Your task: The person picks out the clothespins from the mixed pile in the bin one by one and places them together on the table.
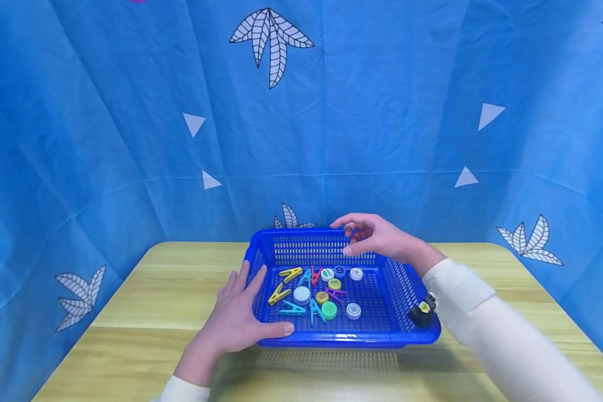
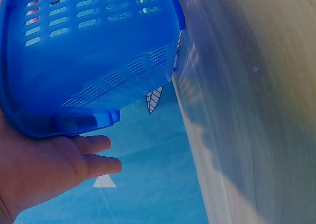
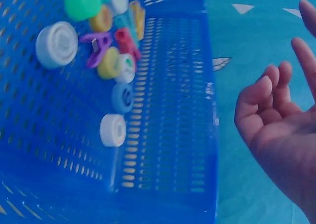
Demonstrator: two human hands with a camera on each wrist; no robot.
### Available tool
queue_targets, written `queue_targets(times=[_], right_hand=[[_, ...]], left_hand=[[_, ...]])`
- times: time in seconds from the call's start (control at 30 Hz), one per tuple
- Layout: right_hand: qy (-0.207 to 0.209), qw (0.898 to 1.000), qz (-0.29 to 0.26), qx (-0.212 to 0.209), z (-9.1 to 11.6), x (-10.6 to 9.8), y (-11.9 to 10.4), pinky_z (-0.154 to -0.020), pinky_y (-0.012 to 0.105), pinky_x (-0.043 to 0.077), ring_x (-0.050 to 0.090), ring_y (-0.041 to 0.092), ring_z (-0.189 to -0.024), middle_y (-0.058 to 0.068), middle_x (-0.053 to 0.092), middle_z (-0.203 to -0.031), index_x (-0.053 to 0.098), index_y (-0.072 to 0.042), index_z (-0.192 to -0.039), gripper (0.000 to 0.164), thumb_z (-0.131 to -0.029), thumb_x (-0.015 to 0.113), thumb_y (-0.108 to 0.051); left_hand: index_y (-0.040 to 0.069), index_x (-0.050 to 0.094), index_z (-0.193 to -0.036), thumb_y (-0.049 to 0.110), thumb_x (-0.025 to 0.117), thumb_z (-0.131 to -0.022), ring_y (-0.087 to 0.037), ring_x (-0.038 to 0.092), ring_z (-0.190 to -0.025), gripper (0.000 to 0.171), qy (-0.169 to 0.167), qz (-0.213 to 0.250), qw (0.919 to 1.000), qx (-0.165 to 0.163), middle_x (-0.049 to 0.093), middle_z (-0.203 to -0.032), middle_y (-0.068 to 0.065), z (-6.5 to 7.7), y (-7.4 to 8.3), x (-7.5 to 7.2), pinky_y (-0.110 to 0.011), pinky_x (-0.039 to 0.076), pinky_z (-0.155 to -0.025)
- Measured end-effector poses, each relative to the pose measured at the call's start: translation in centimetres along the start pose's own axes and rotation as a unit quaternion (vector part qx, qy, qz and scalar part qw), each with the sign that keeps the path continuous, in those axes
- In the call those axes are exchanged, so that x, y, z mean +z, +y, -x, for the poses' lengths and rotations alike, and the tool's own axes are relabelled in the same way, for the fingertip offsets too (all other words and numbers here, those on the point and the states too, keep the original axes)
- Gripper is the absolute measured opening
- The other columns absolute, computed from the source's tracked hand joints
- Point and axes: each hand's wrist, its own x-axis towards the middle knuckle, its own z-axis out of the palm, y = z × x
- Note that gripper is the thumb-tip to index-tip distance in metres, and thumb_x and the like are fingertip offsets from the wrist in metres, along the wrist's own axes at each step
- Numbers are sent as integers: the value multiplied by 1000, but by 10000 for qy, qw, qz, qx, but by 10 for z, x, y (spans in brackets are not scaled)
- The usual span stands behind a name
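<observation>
A blue plastic basket (image 1: 362,338) with slotted walls holds several clothespins and bottle caps. My left hand (image 1: 238,315) rests along its left rim with fingers spread, the thumb lying over the front rim. Above the back rim, toward the right, my right hand (image 1: 382,237) hovers with nothing in it, thumb and forefinger apart and the other fingers bent. Inside lie a yellow clothespin (image 1: 279,294), a purple clothespin (image 3: 98,48), a red clothespin (image 1: 315,276) and light blue ones. Among them are a green cap (image 1: 329,310), yellow caps, a blue cap (image 3: 122,97) and white caps.
The basket is on a light wooden table (image 1: 171,296). A blue curtain (image 1: 326,123) with white leaf and triangle prints hangs behind and at both sides. A small black device (image 1: 422,314) sits by the right sleeve, overlapping the basket's right rim.
</observation>
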Motion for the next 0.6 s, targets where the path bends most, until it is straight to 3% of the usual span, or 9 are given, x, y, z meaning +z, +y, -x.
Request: queue_targets(times=[0.23,0.47,0.6], right_hand=[[-642,9974,-28,327,-8,11,24,-74,35,48,50,30,-90,29,46,-105,60,-1,-133,59,-80,84,-7],[-1070,9889,906,495,-13,20,36,-73,38,48,52,42,-92,18,55,-105,67,-10,-126,55,-75,87,-7],[-1161,9817,1296,771,-14,24,40,-74,39,48,53,43,-94,20,57,-106,68,-10,-125,54,-74,87,-6]], left_hand=[[20,25,-160,87,70,-58,-44,-3,-148,131,26,-49,10000,1,2,-166,-11,0,1,1,-69,7,-111],[21,22,-161,86,71,-58,-43,-4,-148,131,6,-40,10000,-33,0,-167,-11,1,0,0,-71,9,-109],[19,22,-161,85,72,-58,-45,-4,-148,131,22,-29,10000,33,2,-166,-13,1,0,1,-71,8,-109]])
